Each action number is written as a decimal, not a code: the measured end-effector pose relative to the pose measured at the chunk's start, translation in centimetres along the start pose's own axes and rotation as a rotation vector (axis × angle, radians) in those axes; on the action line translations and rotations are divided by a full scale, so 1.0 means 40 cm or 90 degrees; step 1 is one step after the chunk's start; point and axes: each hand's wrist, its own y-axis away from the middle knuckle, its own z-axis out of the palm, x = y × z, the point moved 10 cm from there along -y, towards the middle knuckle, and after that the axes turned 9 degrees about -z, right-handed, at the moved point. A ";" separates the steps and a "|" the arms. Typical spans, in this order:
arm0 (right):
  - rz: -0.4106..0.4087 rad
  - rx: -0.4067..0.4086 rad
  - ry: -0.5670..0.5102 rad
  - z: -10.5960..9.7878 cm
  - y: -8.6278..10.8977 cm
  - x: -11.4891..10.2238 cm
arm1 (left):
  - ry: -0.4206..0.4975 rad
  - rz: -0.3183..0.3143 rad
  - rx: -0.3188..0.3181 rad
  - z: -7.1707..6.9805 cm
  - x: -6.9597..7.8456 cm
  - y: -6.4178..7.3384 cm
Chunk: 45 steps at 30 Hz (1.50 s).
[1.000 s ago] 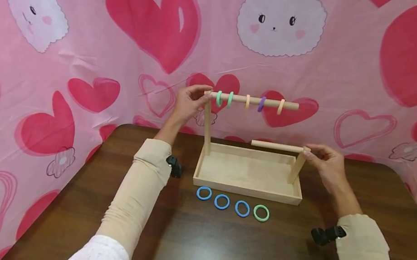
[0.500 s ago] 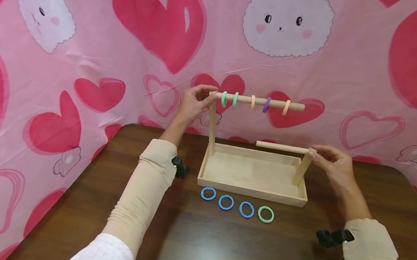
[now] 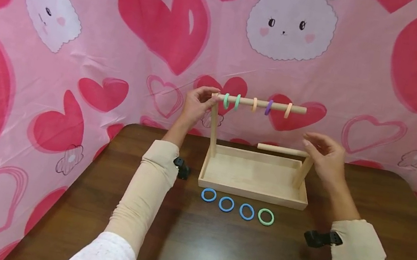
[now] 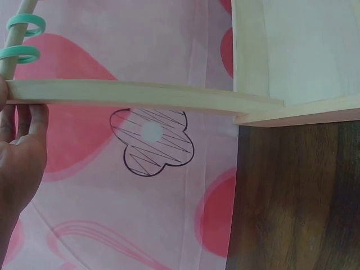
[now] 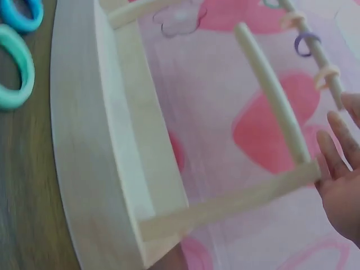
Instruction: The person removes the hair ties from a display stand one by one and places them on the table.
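Note:
A wooden rack stands on the table, its tray (image 3: pixel 251 194) carrying a tall post (image 3: pixel 213 131) at the left and a short post (image 3: pixel 303 172) at the right. My left hand (image 3: pixel 197 106) pinches the tall post's top, where the upper rod (image 3: pixel 299 109) begins. Hanging along that rod are two green rings (image 3: pixel 226 101), two orange rings (image 3: pixel 254 104) and a purple ring (image 3: pixel 269 107). My right hand (image 3: pixel 327 161) hovers by the short post's top with fingers extended, holding nothing. From this post the lower rod (image 5: pixel 273 93) points left and bears no rings.
In front of the tray, three blue rings (image 3: pixel 208 201) and a green ring (image 3: pixel 259 215) lie in a row on the brown table (image 3: pixel 220 256). A pink cloth (image 3: pixel 225 27) with hearts and rabbits hangs behind and at the sides.
My right hand has let go of the short post's top and lifted slightly, its fingers loosening. The left hand keeps its pinch on the tall post. The view has shifted a little.

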 end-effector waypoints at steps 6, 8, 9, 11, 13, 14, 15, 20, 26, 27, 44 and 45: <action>-0.004 0.011 -0.059 0.050 -0.011 -0.017 | -0.006 0.001 0.001 -0.003 -0.006 0.001; 0.009 0.009 -0.099 0.068 -0.018 -0.016 | -0.006 0.003 0.002 -0.004 -0.005 0.000; 0.018 0.010 -0.107 0.075 -0.021 -0.014 | -0.006 0.004 0.003 -0.005 -0.005 0.001; 0.028 0.019 -0.102 0.085 -0.029 -0.010 | -0.008 0.004 0.004 -0.004 -0.003 0.000; 0.036 0.033 -0.084 0.093 -0.036 -0.005 | -0.006 0.003 0.003 -0.003 -0.004 -0.002; 0.036 0.043 -0.063 0.094 -0.039 -0.003 | -0.007 0.004 0.002 -0.002 -0.003 -0.002; 0.035 0.052 -0.045 0.096 -0.041 0.000 | -0.007 0.003 0.001 -0.001 -0.004 -0.003; 0.035 0.095 0.026 0.098 -0.049 0.014 | -0.006 0.010 -0.001 0.002 -0.005 -0.004; 0.047 0.140 0.017 0.094 -0.054 0.032 | -0.010 0.019 -0.005 0.003 0.001 -0.002; 0.048 0.146 0.008 0.094 -0.056 0.034 | -0.009 0.020 -0.005 0.003 0.001 -0.003; 0.042 0.169 0.094 0.112 -0.076 0.024 | 0.001 0.035 0.011 0.002 0.000 -0.005; 0.045 0.174 0.093 0.111 -0.078 0.026 | 0.002 0.037 0.011 0.003 0.001 -0.005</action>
